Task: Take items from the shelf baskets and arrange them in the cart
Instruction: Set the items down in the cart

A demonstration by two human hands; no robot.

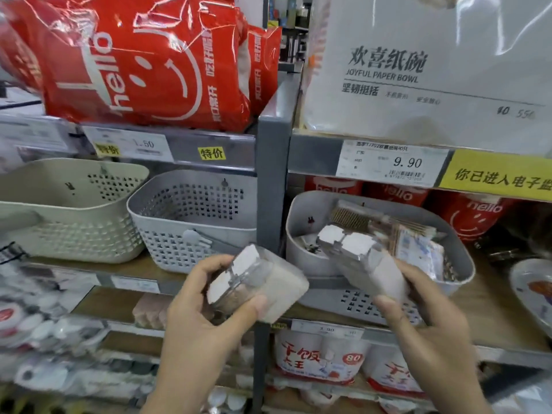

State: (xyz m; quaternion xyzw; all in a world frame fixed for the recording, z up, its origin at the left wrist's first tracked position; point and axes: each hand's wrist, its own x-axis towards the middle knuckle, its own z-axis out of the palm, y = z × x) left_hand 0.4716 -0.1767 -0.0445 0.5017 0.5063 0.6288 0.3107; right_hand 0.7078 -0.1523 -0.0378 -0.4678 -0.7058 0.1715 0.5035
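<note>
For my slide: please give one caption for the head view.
Each hand holds a clear box before shelf baskets.

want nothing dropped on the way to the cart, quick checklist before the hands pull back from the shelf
1. Left hand grips its clear box: ok.
2. Right hand grips second clear box: ok.
3. Second box out of the grey basket: not ok, its top end is over the rim.
4. Box lids latched: cannot tell.
5. Cart position: cannot tell, out of view.

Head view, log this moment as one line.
left hand: holds clear box | right hand: holds second box over grey basket | cart: unseen
</note>
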